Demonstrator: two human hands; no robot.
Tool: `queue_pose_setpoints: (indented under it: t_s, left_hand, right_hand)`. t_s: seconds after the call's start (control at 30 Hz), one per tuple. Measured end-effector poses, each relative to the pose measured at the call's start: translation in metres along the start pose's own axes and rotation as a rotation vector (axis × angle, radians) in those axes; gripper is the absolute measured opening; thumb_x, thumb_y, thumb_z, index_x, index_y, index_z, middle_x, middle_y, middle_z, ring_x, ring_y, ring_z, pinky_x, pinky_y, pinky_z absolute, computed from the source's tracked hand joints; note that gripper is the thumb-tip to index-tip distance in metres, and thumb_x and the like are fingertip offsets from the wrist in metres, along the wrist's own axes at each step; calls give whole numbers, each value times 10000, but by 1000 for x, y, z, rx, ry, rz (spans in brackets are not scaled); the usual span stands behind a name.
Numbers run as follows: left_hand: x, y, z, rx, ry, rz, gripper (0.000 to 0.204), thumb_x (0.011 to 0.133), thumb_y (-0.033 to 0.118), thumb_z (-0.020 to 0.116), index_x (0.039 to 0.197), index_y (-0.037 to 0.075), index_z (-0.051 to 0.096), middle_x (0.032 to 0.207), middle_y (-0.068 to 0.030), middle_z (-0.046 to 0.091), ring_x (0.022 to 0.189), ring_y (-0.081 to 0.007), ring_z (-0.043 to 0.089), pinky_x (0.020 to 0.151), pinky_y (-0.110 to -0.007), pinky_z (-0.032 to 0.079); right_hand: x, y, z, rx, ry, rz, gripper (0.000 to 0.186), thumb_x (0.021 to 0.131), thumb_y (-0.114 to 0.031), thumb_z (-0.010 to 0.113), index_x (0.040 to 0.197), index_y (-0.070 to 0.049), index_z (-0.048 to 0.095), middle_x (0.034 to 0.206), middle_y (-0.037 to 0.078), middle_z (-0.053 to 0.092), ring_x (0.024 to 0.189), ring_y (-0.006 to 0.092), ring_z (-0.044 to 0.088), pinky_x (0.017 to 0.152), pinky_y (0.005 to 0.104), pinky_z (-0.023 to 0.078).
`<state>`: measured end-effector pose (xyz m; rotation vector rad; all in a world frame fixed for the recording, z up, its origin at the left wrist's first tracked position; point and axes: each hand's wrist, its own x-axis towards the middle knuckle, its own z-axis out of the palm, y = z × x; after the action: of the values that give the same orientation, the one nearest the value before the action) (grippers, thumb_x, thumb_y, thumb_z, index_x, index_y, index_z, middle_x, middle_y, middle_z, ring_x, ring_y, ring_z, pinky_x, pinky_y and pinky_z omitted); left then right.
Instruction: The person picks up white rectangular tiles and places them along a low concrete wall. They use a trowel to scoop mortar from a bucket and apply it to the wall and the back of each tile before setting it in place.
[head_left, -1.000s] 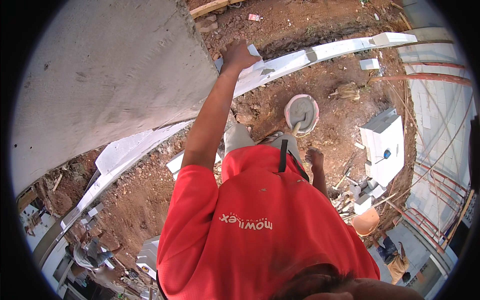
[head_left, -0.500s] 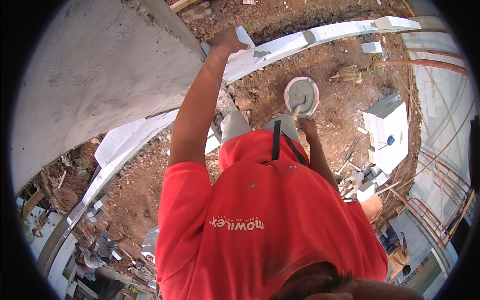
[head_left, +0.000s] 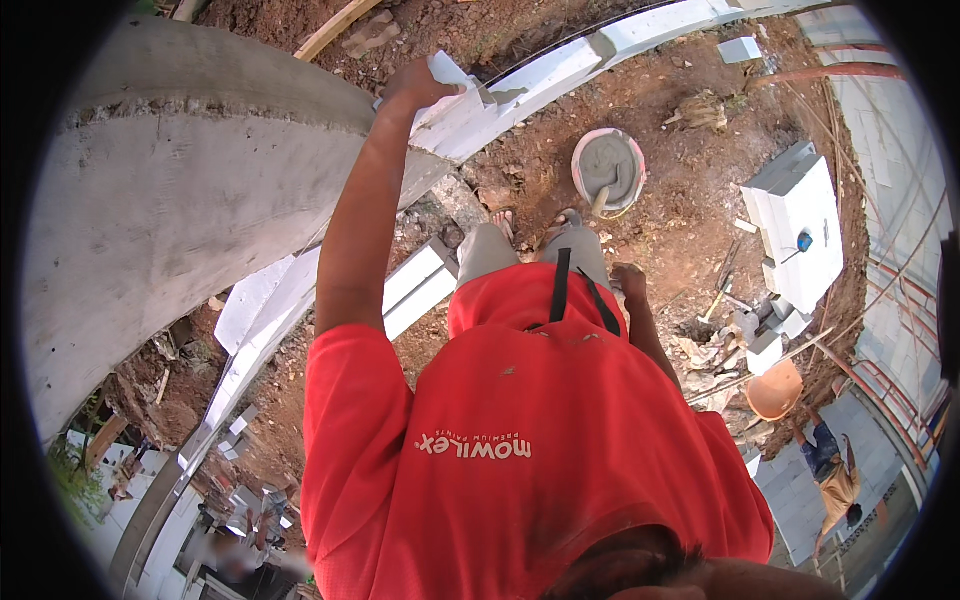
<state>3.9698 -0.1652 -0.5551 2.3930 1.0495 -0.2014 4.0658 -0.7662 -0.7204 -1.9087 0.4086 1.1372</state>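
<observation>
My left hand (head_left: 420,85) grips a small white block (head_left: 450,95) on the low white block wall (head_left: 535,90), beside the corner of a large grey concrete structure (head_left: 200,190). My right hand (head_left: 628,280) is down beside my thigh, fingers curled; what they hold, if anything, is too small to make out. A pink-rimmed bucket (head_left: 578,160) of grey mortar is on the soil beyond my feet, with a tool handle (head_left: 600,205) sticking out of it.
White blocks are stacked at right (head_left: 790,230) and lie below the wall (head_left: 410,280). An orange container (head_left: 770,390), red pipes (head_left: 820,70) and poles edge the right side. A person in an orange shirt (head_left: 835,480) is at lower right; other people work at lower left (head_left: 250,520).
The view has shifted, carrying wall and bucket higher in the picture. My left hand stays on the small block; my right hand has risen in the picture, fingers curled.
</observation>
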Motion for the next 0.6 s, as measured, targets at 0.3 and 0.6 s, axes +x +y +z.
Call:
queue_pose_setpoints:
  t_s: [0.3, 0.6]
  left_hand:
    - [-4, 17, 1, -88, 154, -70, 705, 687, 520, 861, 1202, 63, 713, 1178, -195, 726, 1124, -370, 682, 968, -439, 524]
    - [12, 17, 40, -102, 560, -104, 554, 956, 509, 606, 1193, 17, 698, 1051, -268, 708, 1040, -436, 662, 949, -494, 492]
  right_hand:
    - [12, -12, 22, 127, 18, -35, 236, 877, -146, 636, 1074, -22, 677, 886, 72, 691, 638, 160, 643, 560, 283, 513]
    - [85, -30, 25, 230, 21, 20, 283, 921, -204, 606, 1166, -85, 684, 892, 9, 685, 710, 149, 647, 624, 334, 527]
